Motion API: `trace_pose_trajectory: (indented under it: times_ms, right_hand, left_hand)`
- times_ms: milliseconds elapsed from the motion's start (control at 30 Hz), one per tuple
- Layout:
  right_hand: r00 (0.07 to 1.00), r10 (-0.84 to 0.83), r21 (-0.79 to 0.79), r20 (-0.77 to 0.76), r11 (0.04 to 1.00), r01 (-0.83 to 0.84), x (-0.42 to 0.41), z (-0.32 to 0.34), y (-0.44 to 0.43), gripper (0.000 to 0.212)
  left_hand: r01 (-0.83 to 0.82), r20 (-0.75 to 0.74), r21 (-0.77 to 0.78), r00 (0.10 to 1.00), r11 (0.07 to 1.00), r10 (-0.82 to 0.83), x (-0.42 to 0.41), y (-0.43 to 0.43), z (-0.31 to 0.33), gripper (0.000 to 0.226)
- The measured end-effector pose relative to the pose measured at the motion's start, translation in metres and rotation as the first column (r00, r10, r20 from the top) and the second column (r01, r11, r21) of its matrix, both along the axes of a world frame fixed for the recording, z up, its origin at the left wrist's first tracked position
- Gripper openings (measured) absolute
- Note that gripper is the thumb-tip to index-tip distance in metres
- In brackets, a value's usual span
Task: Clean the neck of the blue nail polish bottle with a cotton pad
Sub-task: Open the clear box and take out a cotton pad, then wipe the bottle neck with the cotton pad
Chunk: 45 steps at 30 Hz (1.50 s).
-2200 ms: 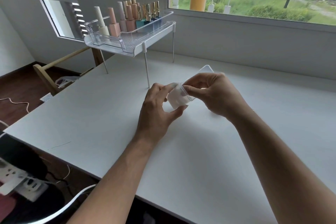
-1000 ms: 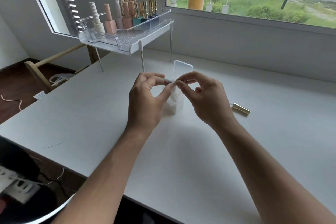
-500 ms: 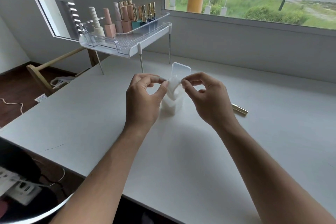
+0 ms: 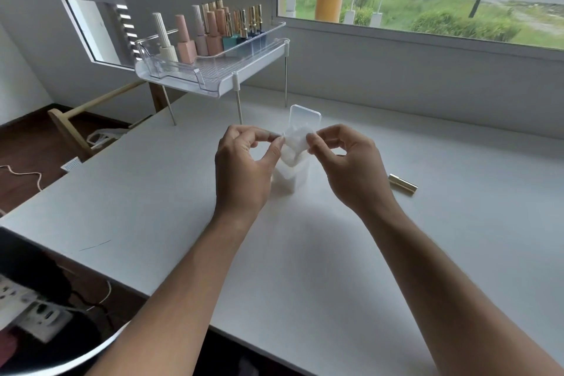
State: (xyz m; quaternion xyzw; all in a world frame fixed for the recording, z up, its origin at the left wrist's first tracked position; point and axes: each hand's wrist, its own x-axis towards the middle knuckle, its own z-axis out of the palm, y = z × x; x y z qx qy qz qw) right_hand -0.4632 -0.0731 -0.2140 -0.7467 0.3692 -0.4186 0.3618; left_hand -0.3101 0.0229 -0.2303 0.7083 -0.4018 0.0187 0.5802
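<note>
You've got a cotton pad [image 4: 295, 141] pinched between both hands right above the little clear pad box [image 4: 290, 175], which sits mid-table with its lid [image 4: 305, 116] flipped up toward the far edge. Your left hand [image 4: 244, 168] nips one edge with thumb and forefinger, your right hand [image 4: 351, 168] does the same on the other side, and the remaining fingers are curled loosely.

Looks to me like you're peeling a single pad off the stack, so pull the two edges apart gently; these things tend to come out in clumps or tear. If a second pad is stuck behind it, rub the corner with your thumb until it lets go. I can't tell from here whether it's one or two.

The blue nail polish bottle [image 4: 254, 36] is probably one of the dark ones with gold caps at the far end of the acrylic shelf [image 4: 213, 82], near the far-left corner of the table [image 4: 305, 253], well away from your hands. There's also a gold cap [image 4: 402, 185] lying near the right edge.

Once the pad's free, I'd fold it so you get a firm edge for the neck.
</note>
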Motion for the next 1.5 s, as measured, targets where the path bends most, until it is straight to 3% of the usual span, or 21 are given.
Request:
trace_pose_trajectory:
  times_ms: [400, 967, 1233, 1333, 1433, 1500]
  right_hand:
    - [0.983, -0.076, 0.123, 0.168, 0.991, 0.056, -0.027, 0.011, -0.014, 0.016]
    - [0.983, -0.117, 0.257, 0.139, 0.963, 0.078, -0.091, 0.02, -0.003, 0.026]
    - [0.989, -0.055, 0.265, 0.137, 0.964, 0.017, -0.112, 0.017, 0.001, 0.025]
    - [0.981, -0.004, 0.301, 0.196, 0.952, -0.056, -0.122, 0.015, -0.001, 0.02]
    - [0.963, 0.061, 0.361, 0.262, 0.919, -0.156, -0.13, 0.014, -0.003, 0.013]
    - [0.952, 0.094, 0.398, 0.291, 0.893, -0.21, -0.134, 0.011, -0.003, 0.015]
  left_hand:
    - [-0.066, 0.082, 0.067, 0.995, 0.996, 0.06, 0.009, -0.004, -0.001, 0.008]
    - [-0.167, 0.197, 0.237, 0.973, 0.957, 0.121, 0.009, -0.003, 0.018, 0.01]
    - [-0.094, 0.117, 0.283, 0.991, 0.955, 0.063, 0.007, 0.004, 0.04, 0.024]
    - [-0.078, 0.21, 0.111, 0.976, 0.991, 0.053, -0.005, 0.01, 0.05, 0.021]
    - [0.12, 0.269, -0.023, 0.957, 0.993, -0.109, -0.035, 0.016, 0.056, 0.015]
    - [0.3, 0.064, 0.048, 0.951, 0.953, -0.302, -0.058, 0.014, 0.052, 0.016]
